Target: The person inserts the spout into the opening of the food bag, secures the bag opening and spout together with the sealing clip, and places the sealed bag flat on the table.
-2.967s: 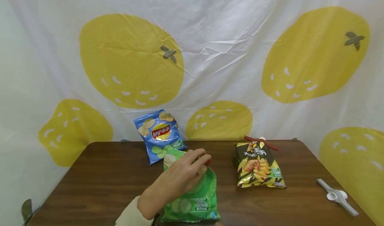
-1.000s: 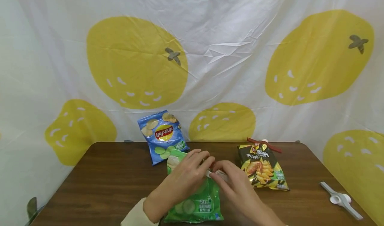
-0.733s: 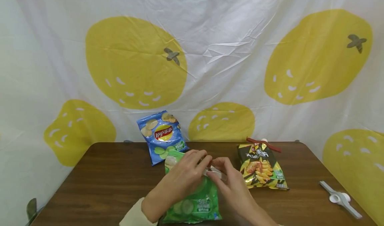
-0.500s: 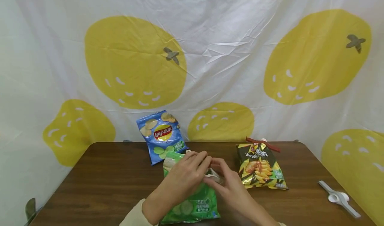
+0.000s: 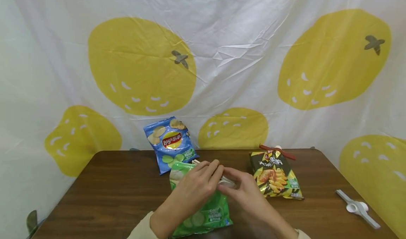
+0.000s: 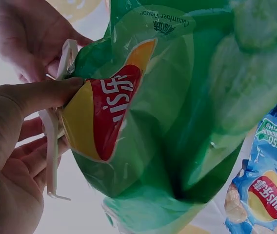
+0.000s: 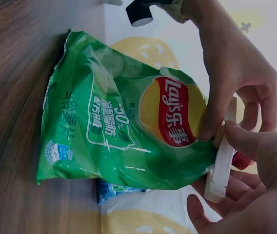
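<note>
A green Lay's chip bag [image 5: 206, 214] stands in front of me on the table, its top gathered between both hands. My left hand [image 5: 196, 182] pinches the bag's top, thumb on the front near the logo and fingers behind. My right hand [image 5: 244, 189] grips a white bag clip [image 7: 221, 168] lying across the gathered top, thumb on its bar. In the left wrist view the clip [image 6: 53, 156] runs along the bag's edge beside the left thumb. A small red part [image 7: 241, 161] shows behind the clip, partly hidden by fingers.
A blue Lay's bag [image 5: 171, 143] leans against the patterned cloth [image 5: 231, 73] behind. To the right lies a black and yellow chip bag [image 5: 276, 175] with a red clip [image 5: 285, 154] at its top. A grey-white clip [image 5: 358, 207] is near the table's [image 5: 111, 193] right edge.
Since three seconds ago the right hand has come in with the white clip to the bag's top. The clip's end now shows beyond the left hand; the bag has shifted slightly left.
</note>
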`<state>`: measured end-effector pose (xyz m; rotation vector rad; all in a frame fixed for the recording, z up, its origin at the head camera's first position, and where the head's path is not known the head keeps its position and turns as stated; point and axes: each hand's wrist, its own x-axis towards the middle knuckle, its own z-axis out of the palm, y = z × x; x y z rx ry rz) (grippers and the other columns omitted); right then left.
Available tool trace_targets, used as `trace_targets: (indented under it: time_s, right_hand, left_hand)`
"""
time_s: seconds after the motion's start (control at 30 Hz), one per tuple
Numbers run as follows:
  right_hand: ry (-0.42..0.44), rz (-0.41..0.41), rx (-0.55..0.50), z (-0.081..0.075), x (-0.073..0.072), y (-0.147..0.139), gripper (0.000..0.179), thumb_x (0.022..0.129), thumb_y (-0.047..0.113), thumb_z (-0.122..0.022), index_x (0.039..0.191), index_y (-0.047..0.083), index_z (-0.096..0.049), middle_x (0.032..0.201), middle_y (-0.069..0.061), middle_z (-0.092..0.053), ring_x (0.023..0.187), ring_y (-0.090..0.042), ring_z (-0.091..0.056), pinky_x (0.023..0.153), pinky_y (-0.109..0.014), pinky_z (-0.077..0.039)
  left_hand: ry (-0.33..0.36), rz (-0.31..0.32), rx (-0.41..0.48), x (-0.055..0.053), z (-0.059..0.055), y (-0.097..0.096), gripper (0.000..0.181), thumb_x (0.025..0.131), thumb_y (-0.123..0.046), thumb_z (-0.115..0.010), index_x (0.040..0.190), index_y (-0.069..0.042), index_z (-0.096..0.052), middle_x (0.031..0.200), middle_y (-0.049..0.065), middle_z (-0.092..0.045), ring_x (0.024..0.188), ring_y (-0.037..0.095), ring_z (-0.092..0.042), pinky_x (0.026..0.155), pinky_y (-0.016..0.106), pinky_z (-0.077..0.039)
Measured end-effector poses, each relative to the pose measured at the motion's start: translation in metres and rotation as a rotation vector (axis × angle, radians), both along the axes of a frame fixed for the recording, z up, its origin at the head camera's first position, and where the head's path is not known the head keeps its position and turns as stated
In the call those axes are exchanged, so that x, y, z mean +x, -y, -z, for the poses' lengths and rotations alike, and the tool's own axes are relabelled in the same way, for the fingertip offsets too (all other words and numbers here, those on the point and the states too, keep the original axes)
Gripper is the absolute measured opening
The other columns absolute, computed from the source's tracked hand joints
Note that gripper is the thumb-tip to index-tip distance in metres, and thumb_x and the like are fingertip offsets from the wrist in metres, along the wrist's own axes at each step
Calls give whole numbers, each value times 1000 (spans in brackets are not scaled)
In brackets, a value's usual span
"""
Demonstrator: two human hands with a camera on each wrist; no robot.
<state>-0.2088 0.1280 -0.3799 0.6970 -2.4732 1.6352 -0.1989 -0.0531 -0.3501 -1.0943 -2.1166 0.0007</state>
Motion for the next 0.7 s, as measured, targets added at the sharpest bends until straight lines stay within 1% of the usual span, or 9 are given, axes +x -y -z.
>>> trace_targets:
  time_s: [0.1, 0.2, 0.27, 0.37, 0.5, 0.6, 0.7]
  right_hand:
    - [37, -22, -44, -1, -1, 0, 43, 75, 33, -70, 114, 22, -58, 116, 4, -59, 110, -9, -53, 82, -23, -47]
    - [52, -38, -64, -2, -2, -1, 43, 75, 31, -71, 115, 22, -58, 117, 4, -59, 111, -9, -52, 85, -24, -45]
    - [50, -81, -72, -1, -2, -2, 45, 76, 29, -70, 118, 20, -56, 118, 2, -58, 112, -12, -52, 88, -26, -44]
    - [41, -116, -29, 0, -3, -3, 45, 77, 29, -69, 117, 18, -54, 114, 1, -58, 106, -14, -54, 86, -26, -45]
    - [49, -150, 5, 4, -5, -6, 43, 78, 28, -68, 116, 15, -53, 108, -1, -59, 94, -15, -58, 78, -27, -48]
    - [55, -178, -14, 5, -7, -8, 40, 80, 26, -67, 116, 14, -53, 107, -1, -60, 93, -16, -59, 77, -28, -49]
    - [51, -179, -61, 6, -7, -7, 37, 79, 24, -68, 113, 14, -55, 107, -2, -59, 98, -17, -57, 81, -28, -48]
  left_hand:
    - [9, 6, 17, 0, 0, -1, 29, 86, -12, -58, 113, -3, -54, 110, 9, -53, 90, 16, -55, 91, 27, -38]
    - [20, 18, 39, 0, 0, -1, 27, 87, -12, -56, 112, -3, -53, 108, 8, -52, 89, 17, -54, 91, 28, -37]
    - [24, 30, 49, -1, 0, -1, 29, 87, -12, -56, 114, -3, -53, 109, 9, -52, 89, 17, -54, 91, 28, -38]
    - [28, 52, 48, -1, 1, -2, 32, 86, -11, -57, 116, -2, -53, 110, 10, -53, 92, 18, -54, 91, 29, -39]
    - [23, 62, 39, 0, 2, -3, 34, 83, -10, -60, 115, -2, -53, 112, 11, -54, 95, 20, -55, 90, 30, -40]
    - [28, 50, 40, 1, 2, -3, 37, 81, -12, -63, 115, -3, -53, 113, 11, -54, 96, 20, -55, 90, 31, -41]
    - [53, 48, 41, 1, 0, -1, 40, 80, -12, -65, 117, -4, -53, 114, 9, -53, 97, 19, -54, 91, 29, -40]
